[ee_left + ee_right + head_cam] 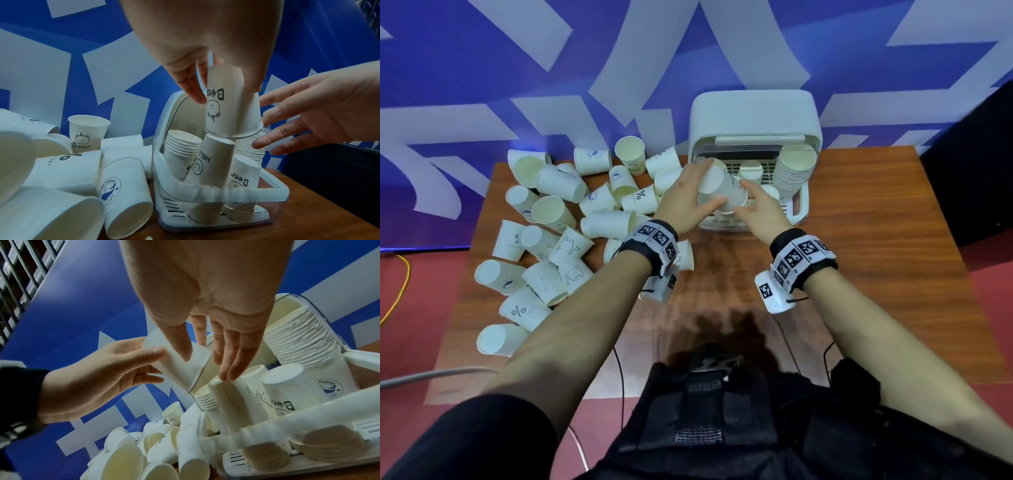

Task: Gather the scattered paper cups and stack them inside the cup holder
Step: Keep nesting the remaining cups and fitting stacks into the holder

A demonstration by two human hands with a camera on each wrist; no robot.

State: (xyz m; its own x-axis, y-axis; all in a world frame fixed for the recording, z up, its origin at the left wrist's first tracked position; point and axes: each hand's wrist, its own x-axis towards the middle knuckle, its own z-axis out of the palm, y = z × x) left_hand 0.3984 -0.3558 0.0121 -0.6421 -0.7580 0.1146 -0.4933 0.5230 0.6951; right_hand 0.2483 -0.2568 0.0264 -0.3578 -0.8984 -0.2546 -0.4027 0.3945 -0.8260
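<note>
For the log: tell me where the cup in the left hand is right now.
In the left wrist view, the upside-down Bear cup hangs in the left hand, just above the HELLO stack in the cup holder, with the right hand open beside it.

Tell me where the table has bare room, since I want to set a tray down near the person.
Bare wood lies on the table right of the cup holder and along the near edge between the forearms. The table's left half is crowded with scattered paper cups. Both hands work at the holder's front, the left hand gripping a cup.
</note>
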